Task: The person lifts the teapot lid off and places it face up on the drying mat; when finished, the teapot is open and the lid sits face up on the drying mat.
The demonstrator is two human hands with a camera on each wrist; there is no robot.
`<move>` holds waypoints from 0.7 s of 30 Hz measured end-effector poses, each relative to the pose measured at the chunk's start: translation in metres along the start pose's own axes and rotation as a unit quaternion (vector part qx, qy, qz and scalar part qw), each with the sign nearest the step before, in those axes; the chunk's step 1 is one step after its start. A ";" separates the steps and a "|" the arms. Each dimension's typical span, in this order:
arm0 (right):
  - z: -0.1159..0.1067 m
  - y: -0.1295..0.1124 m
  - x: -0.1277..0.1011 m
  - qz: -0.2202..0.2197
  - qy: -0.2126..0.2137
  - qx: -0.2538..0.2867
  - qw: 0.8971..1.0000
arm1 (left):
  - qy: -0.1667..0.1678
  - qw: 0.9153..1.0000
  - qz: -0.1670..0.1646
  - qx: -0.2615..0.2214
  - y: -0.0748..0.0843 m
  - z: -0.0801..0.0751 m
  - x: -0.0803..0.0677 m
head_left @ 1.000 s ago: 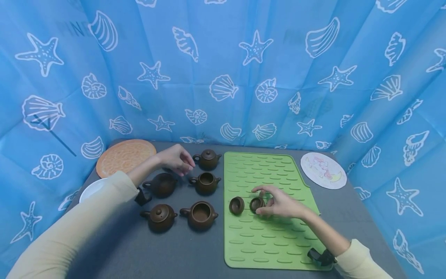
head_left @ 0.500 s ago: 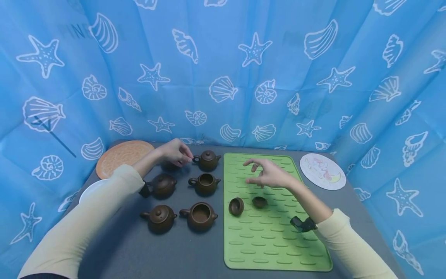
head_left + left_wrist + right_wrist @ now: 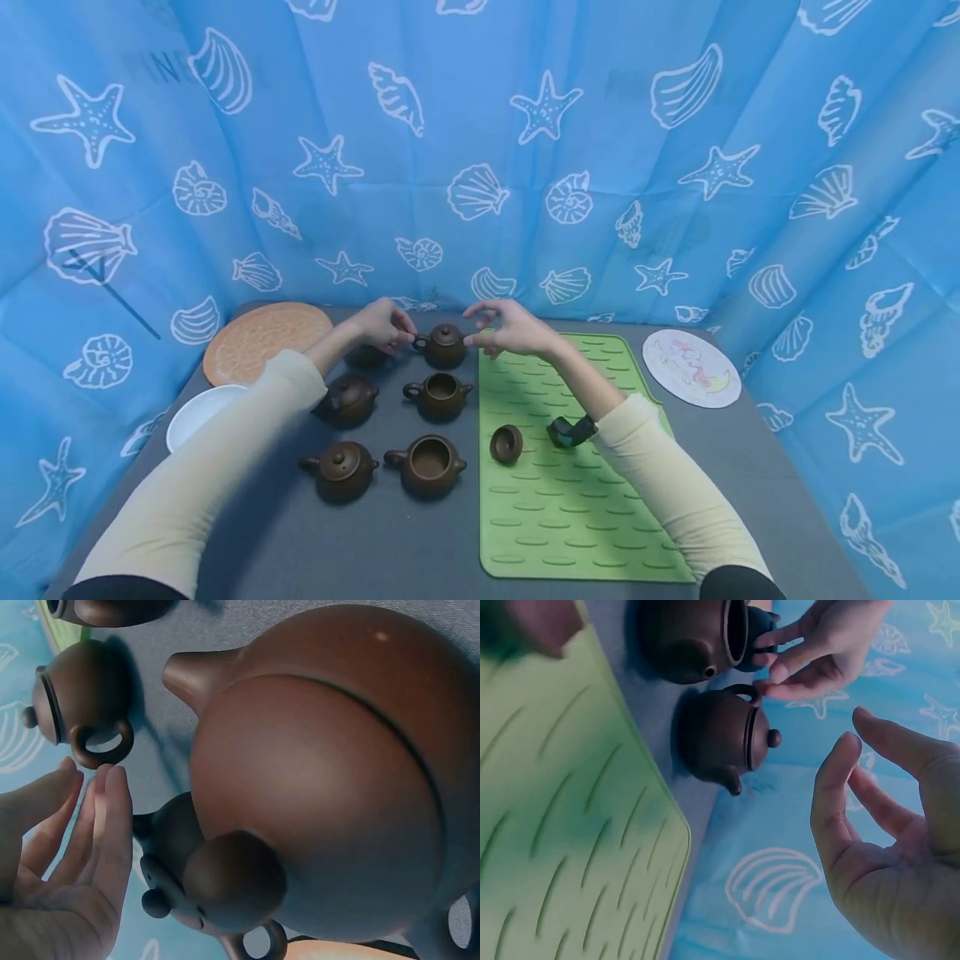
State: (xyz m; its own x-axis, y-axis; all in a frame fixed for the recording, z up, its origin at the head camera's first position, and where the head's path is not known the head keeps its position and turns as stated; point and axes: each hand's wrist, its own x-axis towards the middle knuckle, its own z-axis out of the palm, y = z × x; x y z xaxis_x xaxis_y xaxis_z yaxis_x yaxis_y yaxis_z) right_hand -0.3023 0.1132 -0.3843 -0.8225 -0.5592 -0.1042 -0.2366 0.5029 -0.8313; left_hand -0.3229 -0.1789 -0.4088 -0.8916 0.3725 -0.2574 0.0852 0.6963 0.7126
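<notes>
Thumb and fingertips of my left hand (image 3: 384, 325) sit right at the handle of a small brown lidded teapot (image 3: 445, 345) at the back; a gap shows between thumb and fingers in the left wrist view. My right hand (image 3: 513, 328) hovers on the spout side of that teapot, fingers bent, thumb apart, nothing held. The knobbed lid (image 3: 772, 738) is seated on it. In front stand two lidless teapots, one behind (image 3: 440, 397) and one nearer (image 3: 429, 467). An upturned lid (image 3: 506, 444) lies on the green mat (image 3: 555, 533); another is hidden behind my right wrist.
Left of these is a column of lidded teapots, including a near one (image 3: 343, 471) and a middle one (image 3: 349, 402). A white plate (image 3: 198, 417) and a round orange-patterned mat (image 3: 262, 342) lie farther left. A round printed mat (image 3: 692, 368) lies at the right, before a blue curtain (image 3: 480, 125).
My right hand has let go of the second lid on the green mat and moved up and left to the rear teapot. My left hand has shifted slightly up toward its handle.
</notes>
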 end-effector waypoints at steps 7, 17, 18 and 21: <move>0.015 0.006 0.039 0.027 0.019 0.063 0.997 | 0.017 1.000 0.001 -0.009 -0.001 0.004 0.005; 0.037 0.023 0.064 0.074 0.037 0.083 0.993 | 0.038 0.999 -0.008 -0.014 -0.001 0.010 0.009; 0.038 0.023 0.065 0.074 0.041 0.084 0.993 | 0.040 0.999 -0.009 -0.015 -0.001 0.010 0.009; 0.041 0.023 0.065 0.070 0.047 0.079 0.993 | 0.044 0.999 -0.011 -0.019 -0.001 0.010 0.009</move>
State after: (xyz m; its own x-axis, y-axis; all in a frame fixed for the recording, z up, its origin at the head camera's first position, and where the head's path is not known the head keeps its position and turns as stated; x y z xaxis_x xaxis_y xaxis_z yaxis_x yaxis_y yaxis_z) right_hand -0.3403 0.0614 -0.4322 -0.8878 -0.4239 -0.1790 -0.0393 0.4575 -0.8884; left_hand -0.3265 -0.1701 -0.4190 -0.9292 0.3002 -0.2157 0.0499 0.6800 0.7315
